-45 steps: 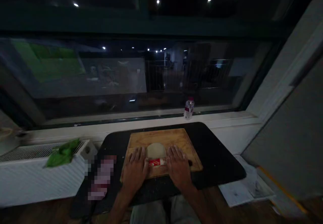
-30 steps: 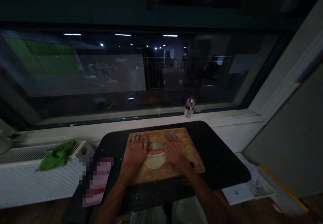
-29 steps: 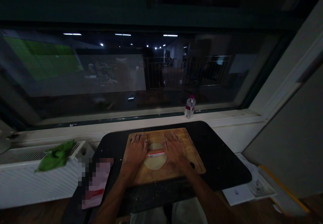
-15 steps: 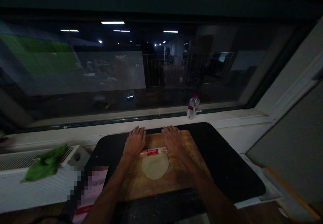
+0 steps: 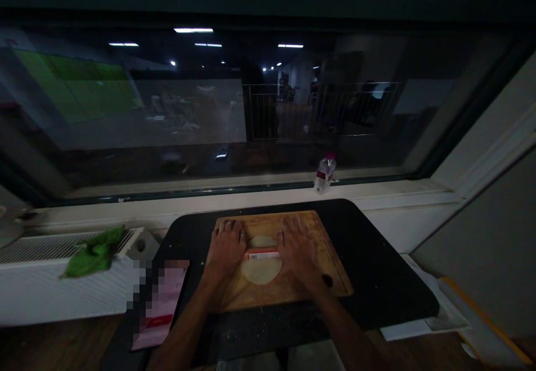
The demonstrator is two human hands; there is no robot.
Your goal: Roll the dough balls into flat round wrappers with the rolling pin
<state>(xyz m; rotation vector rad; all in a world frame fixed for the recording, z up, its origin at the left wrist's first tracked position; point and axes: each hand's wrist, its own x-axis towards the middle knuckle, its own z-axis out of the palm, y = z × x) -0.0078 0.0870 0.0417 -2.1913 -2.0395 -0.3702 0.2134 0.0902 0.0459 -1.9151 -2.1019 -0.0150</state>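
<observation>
A round, flat sheet of pale dough (image 5: 261, 272) lies on a wooden cutting board (image 5: 268, 299). Across its upper part rests a rolling pin (image 5: 262, 254) with a red and white label, dough showing on both sides of it. My left hand (image 5: 228, 242) is over the pin's left end, palm down, fingers close together and bent forward over it. The right end is under my right hand (image 5: 296, 244), its fingers slightly apart and curved. Both ends of the pin are hidden beneath the hands.
The board sits on a black table (image 5: 377, 270). A pink packet (image 5: 163, 304) lies at the table's left. A capped clear bottle (image 5: 325, 174) stands on the windowsill (image 5: 192, 205) behind. A green cloth (image 5: 94, 253) drapes over the white radiator (image 5: 84, 298) at left.
Both hands have drawn the rolling pin from the dough's far edge back toward me onto the dough. The view has shifted slightly.
</observation>
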